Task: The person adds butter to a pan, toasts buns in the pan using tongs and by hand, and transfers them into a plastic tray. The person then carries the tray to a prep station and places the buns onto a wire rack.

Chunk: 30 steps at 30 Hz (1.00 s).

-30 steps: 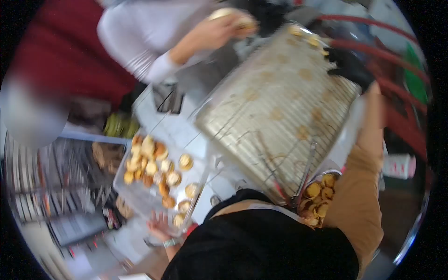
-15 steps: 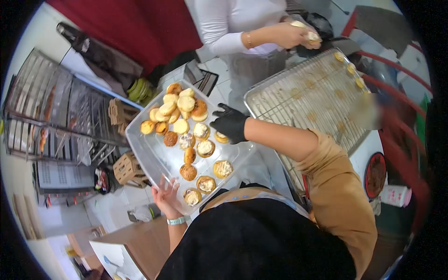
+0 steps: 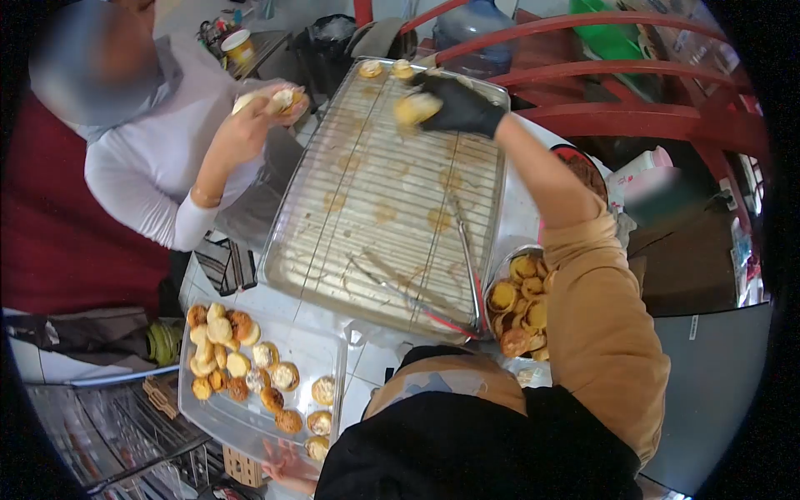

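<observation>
My right hand, in a black glove, holds a slightly blurred round pastry over the far part of a metal tray with a wire rack. Two small pastries sit at the rack's far edge. Tongs with red handles lie on its near side. At the lower left, a clear plastic container carries several round pastries, some topped with a white filling. My left hand holds its near edge, fingers spread against the wall and partly hidden.
Across the tray at left, a person in a white top holds filled pastries in both hands. A bowl of pastry pieces stands beside my right sleeve. Red curved bars cross the upper right; a wire shelf rack is at lower left.
My right hand has moved from the plastic container to the far part of the rack, now with a pastry in it. The view has turned, and the container appears lower left.
</observation>
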Available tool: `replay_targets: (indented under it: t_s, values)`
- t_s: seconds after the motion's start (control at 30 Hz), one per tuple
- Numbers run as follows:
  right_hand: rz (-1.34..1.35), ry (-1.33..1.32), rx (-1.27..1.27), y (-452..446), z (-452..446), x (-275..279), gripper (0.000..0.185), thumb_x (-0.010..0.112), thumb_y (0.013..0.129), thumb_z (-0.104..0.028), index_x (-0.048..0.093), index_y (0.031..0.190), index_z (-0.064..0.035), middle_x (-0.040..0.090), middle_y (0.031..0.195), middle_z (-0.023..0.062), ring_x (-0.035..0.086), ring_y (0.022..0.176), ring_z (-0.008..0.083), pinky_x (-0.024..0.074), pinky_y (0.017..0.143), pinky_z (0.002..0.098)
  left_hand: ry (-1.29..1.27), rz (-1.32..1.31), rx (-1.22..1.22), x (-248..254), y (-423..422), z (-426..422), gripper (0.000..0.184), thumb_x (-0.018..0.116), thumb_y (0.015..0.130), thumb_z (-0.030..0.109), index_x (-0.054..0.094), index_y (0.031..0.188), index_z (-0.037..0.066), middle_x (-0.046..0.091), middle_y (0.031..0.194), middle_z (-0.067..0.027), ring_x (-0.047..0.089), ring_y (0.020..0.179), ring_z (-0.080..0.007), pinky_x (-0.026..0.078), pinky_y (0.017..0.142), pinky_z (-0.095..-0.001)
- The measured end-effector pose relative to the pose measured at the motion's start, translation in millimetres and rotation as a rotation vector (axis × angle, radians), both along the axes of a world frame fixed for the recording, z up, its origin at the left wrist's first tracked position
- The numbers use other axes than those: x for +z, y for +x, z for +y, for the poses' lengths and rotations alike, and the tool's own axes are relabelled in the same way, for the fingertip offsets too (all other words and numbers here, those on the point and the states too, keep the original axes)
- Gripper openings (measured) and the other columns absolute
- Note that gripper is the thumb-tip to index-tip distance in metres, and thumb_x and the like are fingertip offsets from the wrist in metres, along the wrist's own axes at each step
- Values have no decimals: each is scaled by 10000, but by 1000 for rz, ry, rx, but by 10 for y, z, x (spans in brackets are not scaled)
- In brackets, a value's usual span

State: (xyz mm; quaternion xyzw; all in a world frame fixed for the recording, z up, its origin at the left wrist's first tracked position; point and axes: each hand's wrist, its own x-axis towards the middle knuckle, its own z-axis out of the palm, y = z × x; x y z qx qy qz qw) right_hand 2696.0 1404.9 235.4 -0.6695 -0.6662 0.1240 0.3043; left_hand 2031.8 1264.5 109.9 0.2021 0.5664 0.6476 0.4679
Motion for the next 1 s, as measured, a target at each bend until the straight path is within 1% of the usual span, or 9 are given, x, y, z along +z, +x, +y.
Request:
replay_targets:
  t_s: [0.07,0.23,0.53,0.57,0.67,0.73,0.83,0.93,1.0]
  values:
    - [-270,31,-341,996,-196,-225,629,765,613,-203,499,1156,-28,574,1094,143,559,1021,261,442,891,343,-21,4,-30,60,29,40,451,459,854,294,355,1259,126,414,1327,-176,484,1086,-368,423,828,-437]
    - [-226,-236,-724,1892,-523,-777,559,770,594,-309,569,1056,-66,589,1053,155,558,1000,305,456,848,369,-90,23,-104,229,178,70,517,466,826,287,339,1293,104,409,1330,-173,443,1134,-358,361,897,-449]
    - [-175,-265,-504,2228,-517,-1245,572,747,626,-275,533,1110,-57,579,1115,145,552,1031,282,434,883,365,-162,24,-209,497,335,29,635,478,777,274,311,1354,66,402,1334,-168,370,1220,-340,250,1021,-470]
    - [-196,-319,-655,2102,-525,-1077,597,737,649,-225,507,1168,-38,561,1163,136,525,1083,261,414,915,360,-156,8,-220,537,334,31,648,479,772,273,308,1360,62,401,1335,-167,362,1230,-338,237,1035,-473]
    - [-112,-45,-657,1550,-424,-594,560,694,708,-149,483,1213,-31,559,1169,118,515,1091,240,404,926,349,-24,-88,-76,120,-128,-29,370,443,863,296,420,1193,132,415,1326,-177,504,1064,-371,461,790,-427]
    - [10,139,-282,984,-155,-375,531,698,716,-164,507,1197,-43,565,1168,121,552,1021,219,436,889,341,-16,-114,-113,244,-10,-12,309,477,836,263,463,1112,125,428,1310,-187,515,1052,-370,474,784,-436]
    - [275,-32,272,-851,-131,216,484,692,761,-193,531,1190,-37,598,1097,88,546,898,118,450,830,284,37,0,-104,325,135,-6,224,501,767,149,445,980,114,442,1287,-197,546,995,-385,511,722,-428]
    - [405,-229,704,-2209,-200,100,503,705,749,-231,532,1153,13,585,1098,151,581,904,188,468,814,298,32,-17,3,386,260,50,210,475,724,77,421,925,105,451,1272,-199,561,964,-390,526,689,-414]
    - [242,-414,806,-2850,-253,-20,595,700,729,-228,465,1209,33,523,1162,198,559,994,280,452,867,355,57,-31,10,331,253,38,208,463,724,62,415,922,100,459,1261,-198,564,959,-387,528,683,-410]
